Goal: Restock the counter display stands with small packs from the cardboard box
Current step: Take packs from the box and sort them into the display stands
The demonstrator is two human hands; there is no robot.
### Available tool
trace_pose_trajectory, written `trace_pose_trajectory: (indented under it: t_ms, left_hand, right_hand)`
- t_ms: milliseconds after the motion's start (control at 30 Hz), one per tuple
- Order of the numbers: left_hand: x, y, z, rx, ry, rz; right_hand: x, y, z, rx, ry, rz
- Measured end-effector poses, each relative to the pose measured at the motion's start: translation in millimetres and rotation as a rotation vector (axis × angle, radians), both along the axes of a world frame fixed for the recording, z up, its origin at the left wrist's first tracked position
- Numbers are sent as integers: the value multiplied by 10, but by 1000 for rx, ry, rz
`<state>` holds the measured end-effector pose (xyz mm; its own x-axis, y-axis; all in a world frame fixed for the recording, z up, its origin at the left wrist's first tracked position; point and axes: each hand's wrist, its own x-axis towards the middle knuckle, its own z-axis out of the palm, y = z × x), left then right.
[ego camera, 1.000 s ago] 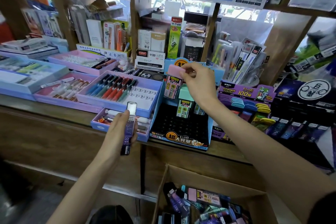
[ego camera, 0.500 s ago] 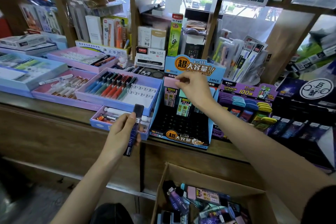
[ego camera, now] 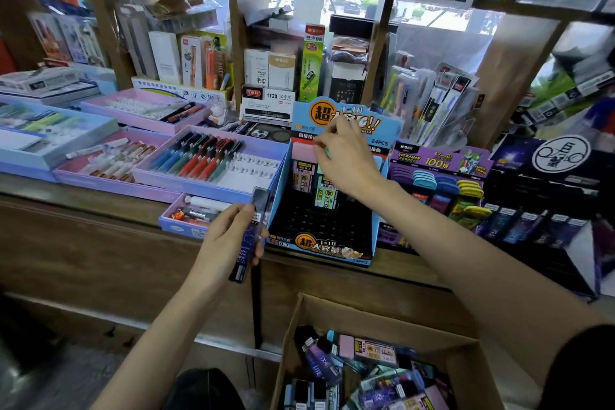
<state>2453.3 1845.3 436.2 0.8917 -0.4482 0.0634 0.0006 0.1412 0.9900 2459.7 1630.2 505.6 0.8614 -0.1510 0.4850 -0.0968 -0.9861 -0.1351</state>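
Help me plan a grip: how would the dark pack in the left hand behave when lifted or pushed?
The dark pack looks stiff: it juts straight though the left hand grips only its middle. Probably light, carried by a few fingers. Flat-sided, it should slide rather than roll.

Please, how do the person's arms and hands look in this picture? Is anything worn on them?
The left hand and right hand are bare: no gloves, rings or watch show. The forearms are bare too. Only the right arm shows clothing: a dark sleeve at the lower right corner. The left arm runs bare to the bottom edge.
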Motion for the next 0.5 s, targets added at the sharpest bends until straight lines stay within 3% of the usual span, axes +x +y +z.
trace_pose_trajectory:
  t_ms: [133, 267, 500]
  left_hand:
    - [-128, -179, 112, -20, -17, -55]
    - [-310, -439, 195, -42, -56, -134]
    - [-663, -996, 237, -37, -84, -281]
  right_hand:
    - [-321, 13, 162, 407, 0, 169]
    - [-816, 46, 202, 866, 120, 301]
    - [-1439, -159, -4, 1119, 87, 152]
